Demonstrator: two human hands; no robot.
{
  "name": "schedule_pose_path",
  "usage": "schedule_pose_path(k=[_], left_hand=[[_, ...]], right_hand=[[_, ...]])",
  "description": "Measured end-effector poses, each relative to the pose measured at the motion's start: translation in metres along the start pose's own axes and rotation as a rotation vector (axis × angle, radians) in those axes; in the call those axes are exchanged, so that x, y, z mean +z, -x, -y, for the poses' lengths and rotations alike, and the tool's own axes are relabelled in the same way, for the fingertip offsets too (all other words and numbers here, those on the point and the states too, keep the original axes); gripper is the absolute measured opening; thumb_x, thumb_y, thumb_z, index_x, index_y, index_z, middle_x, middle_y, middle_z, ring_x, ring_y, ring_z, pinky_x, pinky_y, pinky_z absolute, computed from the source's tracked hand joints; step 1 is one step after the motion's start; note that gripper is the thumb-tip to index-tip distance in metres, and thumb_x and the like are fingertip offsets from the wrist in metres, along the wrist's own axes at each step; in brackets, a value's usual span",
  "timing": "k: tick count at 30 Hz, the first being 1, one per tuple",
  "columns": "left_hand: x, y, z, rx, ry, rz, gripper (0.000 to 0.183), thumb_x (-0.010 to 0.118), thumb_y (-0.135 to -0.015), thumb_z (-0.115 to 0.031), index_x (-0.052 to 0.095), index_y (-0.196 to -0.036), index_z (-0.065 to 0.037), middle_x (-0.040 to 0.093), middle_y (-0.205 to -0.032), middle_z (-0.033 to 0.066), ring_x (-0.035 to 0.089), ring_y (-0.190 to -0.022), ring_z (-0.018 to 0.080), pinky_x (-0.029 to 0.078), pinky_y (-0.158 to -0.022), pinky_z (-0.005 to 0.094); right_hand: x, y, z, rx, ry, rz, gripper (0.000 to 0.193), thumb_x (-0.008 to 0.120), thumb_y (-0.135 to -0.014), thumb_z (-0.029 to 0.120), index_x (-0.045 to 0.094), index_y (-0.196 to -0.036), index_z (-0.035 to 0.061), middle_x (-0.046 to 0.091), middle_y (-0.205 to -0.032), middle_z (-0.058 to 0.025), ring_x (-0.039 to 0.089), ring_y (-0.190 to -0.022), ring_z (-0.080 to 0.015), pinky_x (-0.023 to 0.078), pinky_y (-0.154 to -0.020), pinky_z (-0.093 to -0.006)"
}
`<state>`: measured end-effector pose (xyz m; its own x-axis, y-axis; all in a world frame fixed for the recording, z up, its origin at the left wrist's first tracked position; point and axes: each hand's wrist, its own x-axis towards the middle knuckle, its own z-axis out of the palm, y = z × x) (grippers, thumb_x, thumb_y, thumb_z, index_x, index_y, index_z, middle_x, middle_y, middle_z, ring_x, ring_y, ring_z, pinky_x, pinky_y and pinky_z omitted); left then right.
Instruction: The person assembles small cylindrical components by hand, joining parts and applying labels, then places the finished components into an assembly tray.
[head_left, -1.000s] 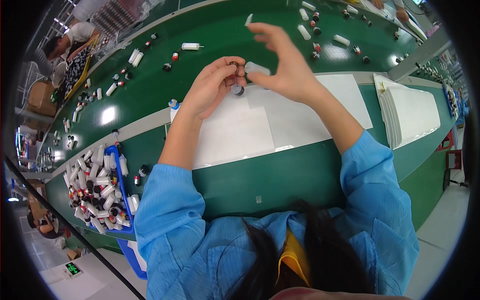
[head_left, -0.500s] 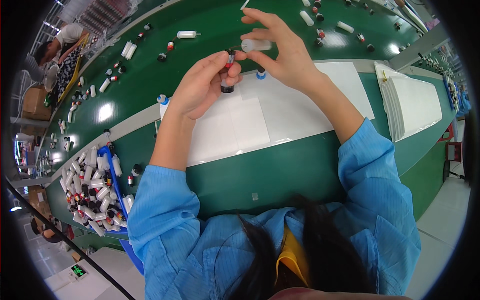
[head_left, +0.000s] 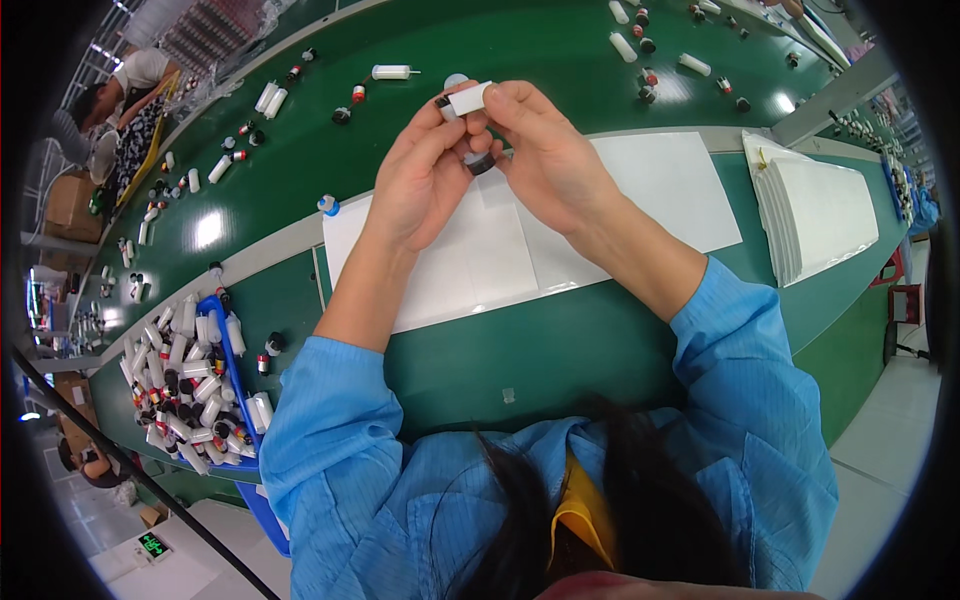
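Above the far edge of the white sheet (head_left: 470,250), my two hands meet, both closed. My left hand (head_left: 415,185) has its thumb and fingers round a small black-ended cylinder (head_left: 480,162); most of its body is hidden by the fingers. A flat-looking white piece (head_left: 468,98), dark at its left end, spans the fingertips of both hands; whether it is a label or a tube wall I cannot tell. Its right end is pinched by my right hand (head_left: 555,160). Behind it shows a pale rounded end (head_left: 455,80).
At left, a blue tray (head_left: 232,370) is heaped with white cylinders with red and black ends. Similar pieces (head_left: 395,72) lie scattered over the green belt beyond. A blue-and-white piece (head_left: 328,205) sits by the sheet's left corner. White sheets (head_left: 825,215) are stacked at right.
My right hand has come down and left from above the belt to meet my left, its spread fingers now closed. The white piece now lies across both hands' fingertips; the red-banded part no longer shows.
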<state>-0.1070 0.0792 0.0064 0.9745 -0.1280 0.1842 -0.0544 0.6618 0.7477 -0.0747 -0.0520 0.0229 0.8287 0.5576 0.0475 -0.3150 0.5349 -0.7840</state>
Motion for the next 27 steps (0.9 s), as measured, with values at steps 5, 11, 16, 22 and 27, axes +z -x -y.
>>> schedule_pose_path(k=[5,11,16,22,27], left_hand=[[0.013,-0.002,0.000,-0.008,-0.055,-0.100,0.032,0.037,-0.087,-0.006,0.044,-0.118,-0.002,0.049,-0.091,0.0036,0.045,-0.085,0.0127,0.037,-0.083,0.0310],[0.010,0.002,0.002,0.030,-0.060,-0.023,0.037,0.037,-0.089,-0.012,0.039,-0.124,0.000,0.048,-0.091,0.0019,0.044,-0.085,0.0117,0.036,-0.084,0.0297],[0.007,0.000,0.009,0.070,-0.103,-0.031,0.039,0.039,-0.093,-0.024,0.039,-0.123,0.001,0.045,-0.083,-0.0001,0.042,-0.078,0.0107,0.037,-0.083,0.0300],[0.002,0.006,0.005,0.081,-0.221,0.039,0.042,0.033,-0.094,-0.030,0.040,-0.124,-0.001,0.045,-0.080,0.0015,0.043,-0.074,0.0123,0.039,-0.083,0.0332],[0.002,0.005,-0.005,-0.225,0.049,0.233,0.050,0.020,-0.095,-0.039,0.036,-0.124,-0.002,0.057,-0.096,0.0086,0.051,-0.104,0.0253,0.037,-0.095,0.0445]], right_hand=[[-0.010,-0.007,-0.009,0.007,0.025,-0.017,0.015,0.063,-0.080,0.024,0.054,-0.076,0.0129,0.054,-0.070,0.0039,0.045,-0.068,-0.0054,0.029,-0.074,-0.0244],[-0.011,-0.007,-0.009,-0.030,0.042,-0.026,0.015,0.062,-0.081,0.024,0.053,-0.075,0.0130,0.055,-0.067,0.0036,0.044,-0.066,-0.0056,0.029,-0.073,-0.0238],[-0.013,-0.008,-0.008,0.049,0.021,-0.059,0.016,0.060,-0.082,0.025,0.053,-0.075,0.0121,0.055,-0.066,0.0028,0.047,-0.065,-0.0066,0.030,-0.072,-0.0241],[-0.020,-0.014,0.010,0.173,0.133,0.104,0.019,0.061,-0.081,0.023,0.055,-0.087,0.0058,0.055,-0.065,-0.0004,0.050,-0.062,-0.0095,0.038,-0.066,-0.0267],[-0.024,-0.015,0.023,0.134,0.414,0.219,0.047,0.059,-0.082,0.012,0.042,-0.123,-0.0015,0.063,-0.078,-0.0085,0.060,-0.072,-0.0122,0.048,-0.072,-0.0253]])
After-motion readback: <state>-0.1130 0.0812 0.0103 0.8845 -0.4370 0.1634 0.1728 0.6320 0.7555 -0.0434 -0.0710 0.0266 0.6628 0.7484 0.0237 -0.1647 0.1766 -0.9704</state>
